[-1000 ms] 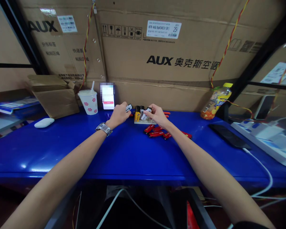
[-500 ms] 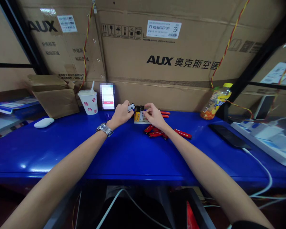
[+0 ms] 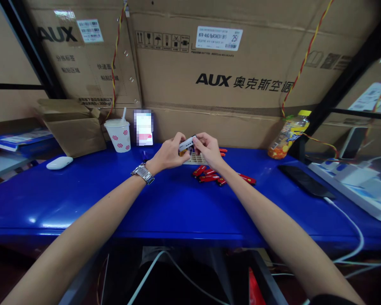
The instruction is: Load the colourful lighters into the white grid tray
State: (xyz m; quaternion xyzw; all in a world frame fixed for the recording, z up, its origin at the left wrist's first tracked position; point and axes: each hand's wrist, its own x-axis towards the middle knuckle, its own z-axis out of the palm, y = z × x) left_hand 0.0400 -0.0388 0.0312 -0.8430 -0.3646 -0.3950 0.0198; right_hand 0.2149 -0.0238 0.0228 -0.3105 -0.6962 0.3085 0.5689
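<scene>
My left hand (image 3: 170,153), with a metal watch at the wrist, grips one end of a white lighter-like piece (image 3: 186,144). The thumb and fingers of my right hand (image 3: 208,148) pinch its other, dark end. Both hands are raised just over a pale gridded tray (image 3: 197,159), partly hidden behind them; a bit of yellow shows beneath the white piece. In front of the tray lie several red lighter-like pieces (image 3: 208,178) on the blue table. Orange-red pieces (image 3: 222,151) stick out behind my right hand.
On the blue table (image 3: 178,207), a paper cup (image 3: 119,136), a lit phone (image 3: 144,128), a white case (image 3: 59,163) and a brown box (image 3: 74,131) stand left. A bottle (image 3: 287,135) and a dark phone (image 3: 305,181) with a cable are right. Large cartons (image 3: 241,63) form the back.
My left hand has moved right with the white piece, which now lies between both hands. My right hand has risen from the tray and taken the piece's other end.
</scene>
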